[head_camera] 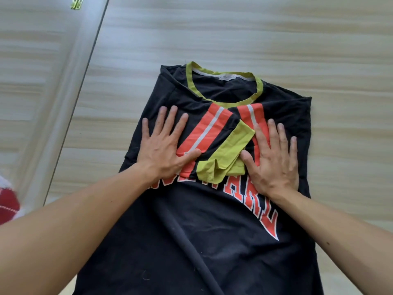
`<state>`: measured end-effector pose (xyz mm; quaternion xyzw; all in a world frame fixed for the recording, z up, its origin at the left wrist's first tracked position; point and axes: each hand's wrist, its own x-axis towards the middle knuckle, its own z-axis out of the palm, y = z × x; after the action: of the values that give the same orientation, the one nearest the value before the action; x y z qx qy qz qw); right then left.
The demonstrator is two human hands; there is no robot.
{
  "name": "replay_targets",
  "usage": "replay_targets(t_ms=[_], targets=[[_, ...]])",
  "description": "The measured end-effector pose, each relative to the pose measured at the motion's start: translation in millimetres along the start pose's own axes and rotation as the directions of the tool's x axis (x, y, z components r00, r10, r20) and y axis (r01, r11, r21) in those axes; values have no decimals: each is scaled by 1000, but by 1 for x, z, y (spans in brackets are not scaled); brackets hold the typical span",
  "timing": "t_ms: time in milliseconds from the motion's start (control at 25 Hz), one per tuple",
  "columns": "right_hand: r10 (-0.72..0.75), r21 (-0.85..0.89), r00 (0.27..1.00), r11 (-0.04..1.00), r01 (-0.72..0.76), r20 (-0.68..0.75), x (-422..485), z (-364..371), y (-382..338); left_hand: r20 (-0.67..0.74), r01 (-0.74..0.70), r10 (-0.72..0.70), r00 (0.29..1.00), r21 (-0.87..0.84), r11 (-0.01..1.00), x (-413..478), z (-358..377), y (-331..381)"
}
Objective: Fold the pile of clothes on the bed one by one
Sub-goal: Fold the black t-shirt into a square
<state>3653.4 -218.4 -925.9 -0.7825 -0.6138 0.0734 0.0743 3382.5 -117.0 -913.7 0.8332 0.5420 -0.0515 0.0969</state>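
Observation:
A black T-shirt [212, 231] with an olive-yellow collar and orange lettering lies flat on a pale wood-grain surface, collar away from me. Both sleeves are folded inward across the chest, their orange-striped ends with olive cuffs [225, 154] overlapping in the middle. My left hand [163, 147] rests flat, fingers spread, on the left folded sleeve. My right hand [272, 158] lies flat, fingers spread, on the right folded sleeve. Neither hand grips the cloth.
The wood-grain surface [276, 39] extends around the shirt. A pale door or panel with a brass hinge [76, 3] stands at the upper left. A red and white cloth [7, 203] shows at the left edge.

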Motion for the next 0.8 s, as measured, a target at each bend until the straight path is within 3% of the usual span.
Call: replay_targets(t_ms=[120,240,320,400,520,640,720,800], targets=[[2,-4,1000,1000,-2,-9,3,-1,0,17,91,-91,996,10,996,-2,-3,-2],[-19,54,999,998,21,-38,-3,-3,0,-152,56,-44,987,75,996,29,-26,9],[-13,212,981,976,55,-195,16,-10,-1,-203,59,-41,978,84,995,74,-44,14],[25,287,956,956,62,-291,63,-17,7,-108,98,-89,990,80,992,114,-49,11],[-55,135,992,988,71,-117,115,-15,28,-18,47,-46,999,45,998,135,-42,-6],[-82,40,996,996,83,-25,124,-2,42,-212,-82,82,974,6,997,122,-50,-35],[-64,20,998,998,65,-9,124,-3,43,-268,-47,49,962,14,999,118,-56,-53],[-46,35,999,998,46,4,125,-9,35,-283,62,-85,955,-88,994,117,-61,-54]])
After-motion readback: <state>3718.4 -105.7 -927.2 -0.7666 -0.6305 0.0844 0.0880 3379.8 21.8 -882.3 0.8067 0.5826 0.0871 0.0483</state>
